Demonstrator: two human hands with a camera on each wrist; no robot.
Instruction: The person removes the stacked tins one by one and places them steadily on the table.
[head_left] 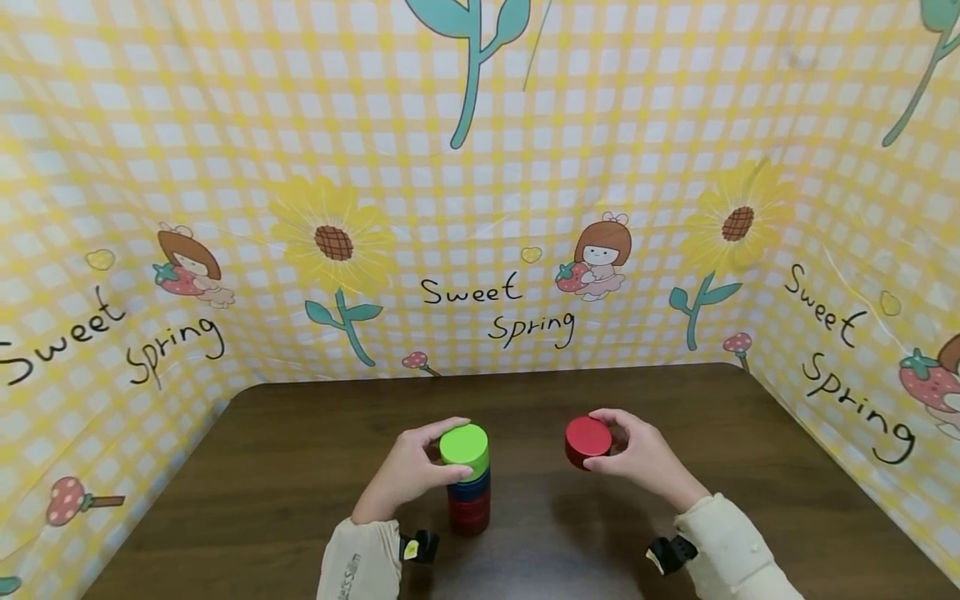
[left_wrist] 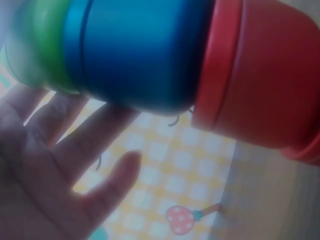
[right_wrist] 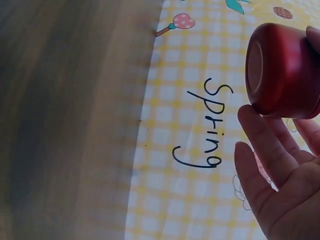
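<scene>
Watching this over the feeds, here's my count: two hands, one stack, and one loose red canister. The stack point(head_left: 469, 510) has three colors that I can make out: a green piece point(head_left: 464, 447) on top, a blue piece point(left_wrist: 145, 50) under it, a red piece point(left_wrist: 265, 75) under that. My left wrist feed also catches a red edge further down at the frame border, and I can't tell if that's a fourth piece.

Fingers: the left hand point(head_left: 414, 467) has the green piece pinched, thumb on the near side and a finger round the far side. On the wrist cam its fingers are spread a bit, some lying against the green and blue sides, while the little finger point(left_wrist: 117, 182) sticks out free. The right hand point(head_left: 637, 450) grips the red canister point(head_left: 588, 442) the same way, thumb near, fingertips far, with its little finger point(right_wrist: 252, 167) held off to the side.

Which way things point: the stack stands upright on the brown table point(head_left: 315, 467), long axis vertical, flat green end up. The red canister is squat, its axis roughly vertical too, flat top up, and my right wrist cam shows its base clear of the table. It's to the right of the stack, well apart from it, in front of the checkered cloth point(head_left: 465, 208).
</scene>
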